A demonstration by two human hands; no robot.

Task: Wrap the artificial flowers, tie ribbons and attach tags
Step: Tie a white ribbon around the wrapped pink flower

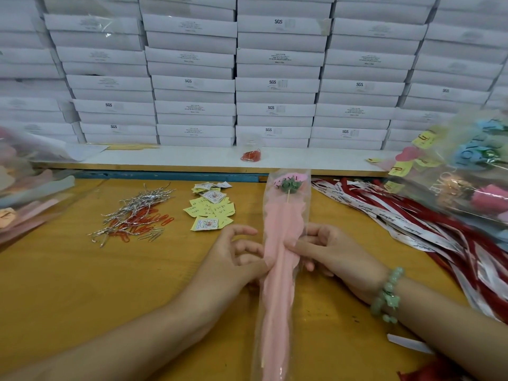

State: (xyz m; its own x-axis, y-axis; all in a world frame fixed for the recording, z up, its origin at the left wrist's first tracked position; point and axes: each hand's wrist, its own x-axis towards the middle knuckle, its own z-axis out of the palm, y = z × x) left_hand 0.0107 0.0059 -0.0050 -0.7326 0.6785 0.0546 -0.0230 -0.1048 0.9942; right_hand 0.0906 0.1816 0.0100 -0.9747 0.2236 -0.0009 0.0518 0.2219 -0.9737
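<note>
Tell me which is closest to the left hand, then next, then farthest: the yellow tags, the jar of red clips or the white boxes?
1. Yellow tags, on the table just beyond the left hand.
2. Jar of red clips, on the shelf behind.
3. White boxes, stacked at the back.

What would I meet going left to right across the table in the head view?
A pile of wire ties and paper clips → yellow tags → wrapped flower → red and white ribbons.
</note>
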